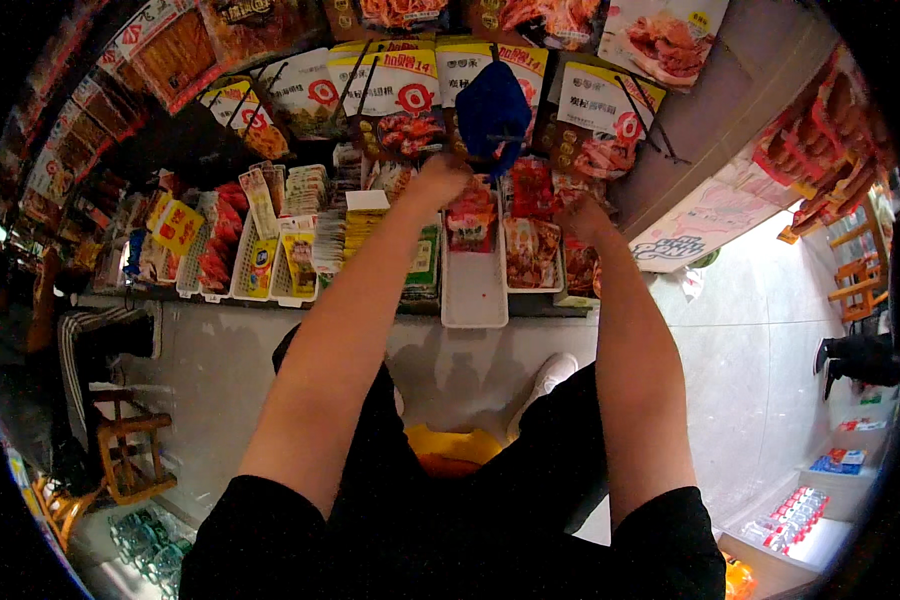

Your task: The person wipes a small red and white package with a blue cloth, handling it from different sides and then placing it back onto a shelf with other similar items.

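Observation:
My left hand [444, 180] is reached out to the back of a long white plastic basket [474, 300], its fingers curled; what they hold, if anything, I cannot make out. Red snack packets [470, 228] lie in the back half of that basket, and its front part shows a bare bottom. Just above and right of this hand hangs a dark blue cloth-like thing [492, 112]. My right hand [583, 218] is bent down over red and brown snack packets [532, 250] in the basket to the right. Its fingers are curled and partly hidden among the packets.
Further left, white baskets [255, 265] hold yellow, red and pale packets. Large snack bags [400, 100] hang behind on black hooks. A grey panel [690, 150] bounds the shelf at right. Wooden stools [130, 445] stand on the floor at left; packed bottles [790, 518] lie lower right.

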Demonstrator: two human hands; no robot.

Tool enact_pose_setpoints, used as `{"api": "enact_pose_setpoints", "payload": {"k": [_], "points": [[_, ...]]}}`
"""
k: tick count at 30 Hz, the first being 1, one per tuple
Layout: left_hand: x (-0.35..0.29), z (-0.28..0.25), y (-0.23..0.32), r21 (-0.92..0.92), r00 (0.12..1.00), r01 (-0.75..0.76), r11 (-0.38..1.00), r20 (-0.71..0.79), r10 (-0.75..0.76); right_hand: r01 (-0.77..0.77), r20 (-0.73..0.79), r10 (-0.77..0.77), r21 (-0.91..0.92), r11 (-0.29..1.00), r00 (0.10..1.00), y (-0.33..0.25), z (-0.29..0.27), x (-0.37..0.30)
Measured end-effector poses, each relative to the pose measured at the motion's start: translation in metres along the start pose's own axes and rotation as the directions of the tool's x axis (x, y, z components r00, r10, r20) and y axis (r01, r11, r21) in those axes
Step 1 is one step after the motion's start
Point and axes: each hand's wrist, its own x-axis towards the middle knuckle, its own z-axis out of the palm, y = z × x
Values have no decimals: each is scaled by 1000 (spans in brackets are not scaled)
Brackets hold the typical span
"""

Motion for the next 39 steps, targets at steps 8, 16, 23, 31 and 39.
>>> {"api": "enact_pose_setpoints", "payload": {"k": [8, 16, 23, 31, 39], "points": [[29, 69, -33, 584, 962, -226, 780, 261, 84, -278, 54, 280, -47, 960, 959, -61, -48, -16], [70, 141, -72, 355, 932, -115, 928, 362, -23, -578, -150, 559, -259, 774, 815, -71, -59, -26], [66, 214, -70, 422, 977, -97, 901, 215, 5, -518, -106, 508, -244, 820, 855, -27, -47, -33], [49, 222, -30, 329, 968, 111, 938, 176, -176, -520, 89, 552, -237, 820, 829, 40, -68, -45], [23, 173, -52, -307, 887, 403, 862, 362, -286, -806, 561, 580, 431, 405, 591, -107, -108, -81]]}}
